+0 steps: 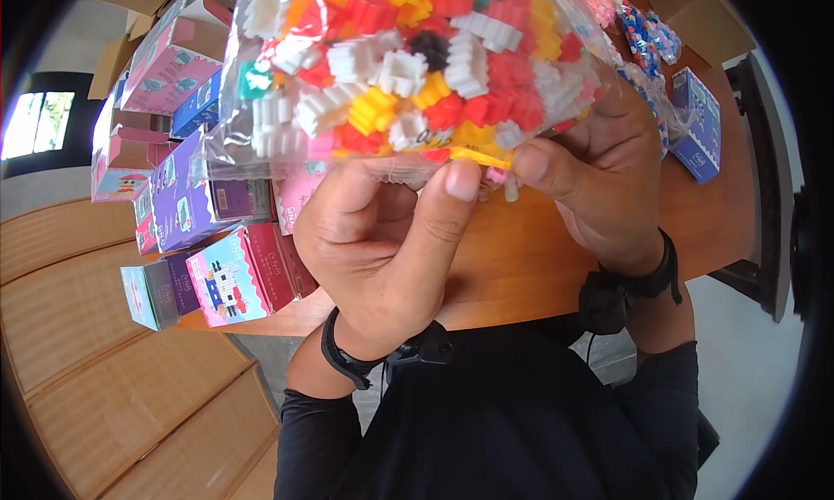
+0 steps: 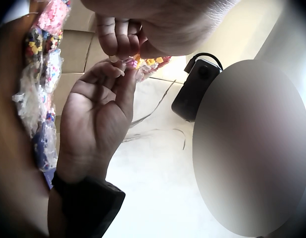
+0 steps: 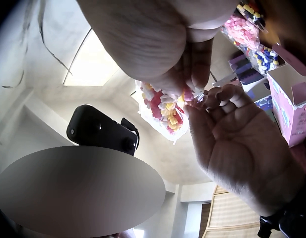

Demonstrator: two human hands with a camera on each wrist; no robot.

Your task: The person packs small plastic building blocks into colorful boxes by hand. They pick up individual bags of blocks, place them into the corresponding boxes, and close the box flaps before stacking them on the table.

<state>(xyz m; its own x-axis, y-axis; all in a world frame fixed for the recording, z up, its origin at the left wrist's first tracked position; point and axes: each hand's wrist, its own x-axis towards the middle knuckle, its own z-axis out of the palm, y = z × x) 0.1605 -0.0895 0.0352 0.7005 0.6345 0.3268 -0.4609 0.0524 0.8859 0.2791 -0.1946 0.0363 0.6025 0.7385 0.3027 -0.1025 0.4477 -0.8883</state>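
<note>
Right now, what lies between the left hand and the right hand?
At the lower edge of the bag, a yellow strip and a small pink bit lie between left hand and right hand, in the head view.

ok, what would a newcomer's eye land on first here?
The clear bag of red, white and yellow pieces, big at the top middle of the head view. Next, the left hand and right hand pinching its lower edge, thumbs close together. Then the printed boxes in pink, purple and blue, crowding the left of the table.
</note>
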